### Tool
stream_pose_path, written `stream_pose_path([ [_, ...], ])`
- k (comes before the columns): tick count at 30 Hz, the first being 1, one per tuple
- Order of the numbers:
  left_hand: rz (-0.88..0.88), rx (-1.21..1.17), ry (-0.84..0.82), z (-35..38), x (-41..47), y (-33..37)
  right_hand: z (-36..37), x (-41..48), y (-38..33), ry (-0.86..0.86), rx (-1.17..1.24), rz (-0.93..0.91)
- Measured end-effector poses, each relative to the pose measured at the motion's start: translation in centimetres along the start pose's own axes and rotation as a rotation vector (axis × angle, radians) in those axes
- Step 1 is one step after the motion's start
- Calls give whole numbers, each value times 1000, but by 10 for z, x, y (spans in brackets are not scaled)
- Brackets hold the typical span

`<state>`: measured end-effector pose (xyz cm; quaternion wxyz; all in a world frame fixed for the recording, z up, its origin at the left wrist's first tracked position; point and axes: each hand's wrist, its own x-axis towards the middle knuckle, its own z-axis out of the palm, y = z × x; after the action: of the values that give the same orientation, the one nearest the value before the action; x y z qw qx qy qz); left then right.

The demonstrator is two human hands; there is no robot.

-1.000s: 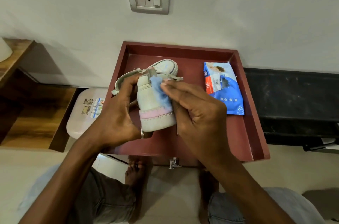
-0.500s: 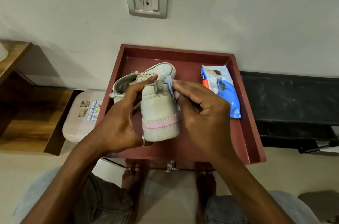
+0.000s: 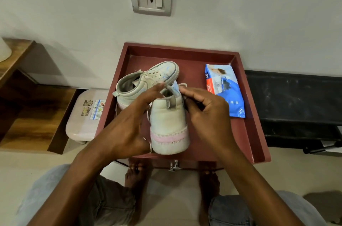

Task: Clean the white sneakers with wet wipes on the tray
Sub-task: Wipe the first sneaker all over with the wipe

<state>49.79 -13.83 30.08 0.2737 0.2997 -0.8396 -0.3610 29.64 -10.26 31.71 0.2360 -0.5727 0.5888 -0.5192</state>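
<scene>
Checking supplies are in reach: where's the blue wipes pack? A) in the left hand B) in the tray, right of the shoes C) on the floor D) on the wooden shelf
B: the wipes pack lies flat in the tray, right of the held sneaker.

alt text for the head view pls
Left hand holds a white sneaker heel-first over a red tray while the right hand pinches a blue wipe at its collar. A second sneaker and wipes pack lie on the tray.
</scene>
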Motion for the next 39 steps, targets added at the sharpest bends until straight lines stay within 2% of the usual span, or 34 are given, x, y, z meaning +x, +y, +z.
stream_pose_path([
  [3,124,123,-26,11,2,3,-12,6,5,-79,24,221],
  [10,130,460,-139,36,16,-9,-38,9,19,-95,-96,420],
  [14,131,546,-161,44,15,-19,-37,3,23,-162,-234,430],
  [17,122,599,-183,46,12,-18,-28,-5,21,-147,-411,345],
  [20,98,609,-193,44,6,-18,-21,-9,16,-129,-478,315],
  [26,-80,497,-87,33,4,-29,-9,-25,11,-252,-576,234],
  [30,-192,368,70,35,16,-32,-30,-3,21,-367,-379,387],
  [32,-267,297,133,40,30,-27,-41,10,30,-298,-292,450],
  [35,-399,279,181,49,50,-19,-44,24,38,-133,-298,434],
  [39,-568,261,148,53,63,-16,-34,34,39,-92,-308,389],
])
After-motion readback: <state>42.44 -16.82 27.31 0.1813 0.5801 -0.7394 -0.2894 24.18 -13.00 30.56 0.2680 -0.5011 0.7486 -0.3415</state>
